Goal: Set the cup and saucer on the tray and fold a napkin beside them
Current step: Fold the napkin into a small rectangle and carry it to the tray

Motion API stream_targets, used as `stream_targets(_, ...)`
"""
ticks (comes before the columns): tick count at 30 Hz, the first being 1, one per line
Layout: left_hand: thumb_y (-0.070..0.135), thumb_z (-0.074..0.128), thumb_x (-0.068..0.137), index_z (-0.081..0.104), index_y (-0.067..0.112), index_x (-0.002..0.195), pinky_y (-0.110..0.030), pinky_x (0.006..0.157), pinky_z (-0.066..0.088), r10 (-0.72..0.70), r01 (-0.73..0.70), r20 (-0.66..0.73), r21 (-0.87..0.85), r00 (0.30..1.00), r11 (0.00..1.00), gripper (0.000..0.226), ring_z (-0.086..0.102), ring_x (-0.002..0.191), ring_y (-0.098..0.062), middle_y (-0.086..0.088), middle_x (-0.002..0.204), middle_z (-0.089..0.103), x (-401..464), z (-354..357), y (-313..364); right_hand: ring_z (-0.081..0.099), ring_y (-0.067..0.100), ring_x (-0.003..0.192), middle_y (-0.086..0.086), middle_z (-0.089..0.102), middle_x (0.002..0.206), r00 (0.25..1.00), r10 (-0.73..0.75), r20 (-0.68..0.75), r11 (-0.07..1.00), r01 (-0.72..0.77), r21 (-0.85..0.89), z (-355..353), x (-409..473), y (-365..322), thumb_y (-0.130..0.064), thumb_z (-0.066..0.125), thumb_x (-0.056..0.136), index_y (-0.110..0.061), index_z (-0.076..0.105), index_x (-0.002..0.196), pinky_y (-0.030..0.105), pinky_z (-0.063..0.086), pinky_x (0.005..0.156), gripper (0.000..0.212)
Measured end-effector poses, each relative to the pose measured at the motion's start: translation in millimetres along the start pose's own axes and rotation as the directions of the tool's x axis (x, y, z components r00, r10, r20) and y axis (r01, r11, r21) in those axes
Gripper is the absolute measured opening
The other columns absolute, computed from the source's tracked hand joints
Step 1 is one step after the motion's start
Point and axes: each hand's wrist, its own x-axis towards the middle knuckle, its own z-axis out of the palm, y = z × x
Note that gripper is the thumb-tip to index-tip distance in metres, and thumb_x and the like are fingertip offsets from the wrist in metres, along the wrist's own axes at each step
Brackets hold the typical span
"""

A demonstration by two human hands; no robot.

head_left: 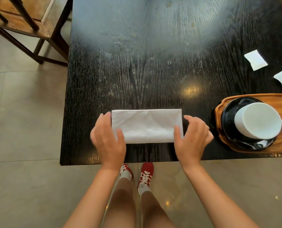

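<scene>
Open hands flank a creased rectangular white napkin (146,126).

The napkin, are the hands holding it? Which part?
Both hands touch the white napkin as it lies on the table: left hand at its left end, right hand at its right end. A real grip cannot be told.

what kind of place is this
Probably a cafe or tea room: a dark wooden table, a wooden chair on a tiled floor, and a cup on a saucer on a tray.

Folded white napkin (146,126), cup (258,123) on saucer (229,117)
</scene>
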Motion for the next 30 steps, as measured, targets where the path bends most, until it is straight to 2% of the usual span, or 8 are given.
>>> stream_targets(2, 0.02, 0.034, 0.091, 0.02, 0.011, 0.146, -0.043, 0.116, 0.0, 0.213, -0.229, 0.155, 0.093, 0.965, 0.969, 0.057, 0.014, 0.144, -0.018, -0.005, 0.154, 0.025, 2.9, 10.1, 17.9, 0.037, 0.023, 0.13, 0.009, 0.048, 0.135, 0.97, -0.219, 0.107, 0.973, 0.225, -0.049, 6.9, 0.4, -13.7, -0.027, 0.046, 0.086, -0.016, 0.041, 0.131, 0.044, 0.021, 0.104, 0.046)
stream_targets(5, 0.021, 0.03, 0.093, 0.013, 0.01, 0.147, -0.053, 0.115, 0.007, 0.33, -0.439, 0.386, 0.24, 0.862, 0.866, 0.058, 0.01, 0.144, -0.021, -0.007, 0.156, 0.015, 3.3, 31.6, 30.6, 0.014, 0.022, 0.143, 0.008, 0.025, 0.154, 0.844, -0.403, 0.354, 0.882, 0.462, -0.098, 24.8, 0.1, -32.9, -0.024, 0.039, 0.093, -0.014, 0.024, 0.145, 0.052, 0.008, 0.114, 0.055)
stream_targets(10, 0.03, 0.019, 0.096, 0.011, 0.01, 0.146, -0.052, 0.114, 0.011, 0.291, -0.477, 0.502, 0.292, 0.814, 0.829, 0.054, 0.007, 0.143, -0.02, -0.005, 0.154, 0.008, 11.2, 44.2, 13.8, 0.007, 0.019, 0.144, 0.004, 0.013, 0.156, 0.771, -0.382, 0.509, 0.854, 0.506, -0.125, 40.6, 4.2, -28.8, -0.029, 0.027, 0.097, -0.012, 0.016, 0.147, 0.05, 0.008, 0.115, 0.054)
stream_targets(15, 0.034, 0.024, 0.093, 0.023, 0.007, 0.145, -0.055, 0.111, 0.02, 0.308, -0.529, 0.542, 0.316, 0.782, 0.787, 0.059, 0.018, 0.141, -0.019, -0.008, 0.154, 0.024, 19.0, 34.3, 3.8, -0.007, 0.013, 0.143, -0.001, -0.005, 0.155, 0.692, -0.438, 0.574, 0.78, 0.61, -0.139, 37.3, 16.1, -9.3, -0.04, 0.018, 0.095, -0.017, 0.001, 0.147, 0.044, -0.004, 0.116, 0.06)
stream_targets(18, 0.035, 0.022, 0.093, 0.02, 0.007, 0.146, -0.054, 0.112, 0.016, 0.248, -0.478, 0.509, 0.391, 0.824, 0.786, 0.061, 0.014, 0.142, -0.018, -0.007, 0.154, 0.015, 24.1, 17.0, -20.7, -0.006, 0.013, 0.142, 0.0, -0.005, 0.154, 0.724, -0.4, 0.562, 0.784, 0.588, -0.2, 26.9, 27.9, 11.6, -0.042, 0.023, 0.094, -0.017, 0.001, 0.147, 0.043, -0.006, 0.115, 0.063)
stream_targets(24, 0.036, 0.019, 0.094, 0.011, 0.009, 0.146, -0.049, 0.114, 0.009, 0.264, -0.487, 0.516, 0.363, 0.815, 0.794, 0.059, 0.006, 0.142, -0.016, -0.003, 0.154, 0.006, 24.7, 8.3, -32.2, -0.006, 0.013, 0.143, 0.0, -0.005, 0.155, 0.73, -0.374, 0.573, 0.794, 0.571, -0.209, 22.3, 28.8, 19.1, -0.043, 0.018, 0.094, -0.018, -0.005, 0.146, 0.047, -0.004, 0.116, 0.062)
stream_targets(27, 0.037, 0.016, 0.094, 0.008, 0.009, 0.146, -0.048, 0.115, 0.006, 0.297, -0.542, 0.562, 0.339, 0.772, 0.769, 0.059, 0.006, 0.143, -0.018, -0.003, 0.154, 0.005, 37.9, 7.4, -36.7, 0.0, 0.016, 0.144, 0.002, 0.002, 0.156, 0.763, -0.334, 0.553, 0.828, 0.518, -0.215, 18.5, 21.7, 15.3, -0.043, 0.02, 0.093, -0.015, 0.002, 0.148, 0.052, 0.002, 0.115, 0.064)
stream_targets(30, 0.038, 0.01, 0.093, 0.003, 0.013, 0.146, -0.048, 0.115, 0.002, 0.355, -0.627, 0.614, 0.306, 0.705, 0.716, 0.059, 0.01, 0.145, -0.017, -0.002, 0.156, 0.005, 64.9, 10.3, -37.2, 0.011, 0.022, 0.144, 0.008, 0.015, 0.157, 0.836, -0.217, 0.505, 0.898, 0.373, -0.232, 16.7, 0.7, 2.4, -0.04, 0.031, 0.092, -0.01, 0.012, 0.147, 0.056, 0.006, 0.113, 0.065)
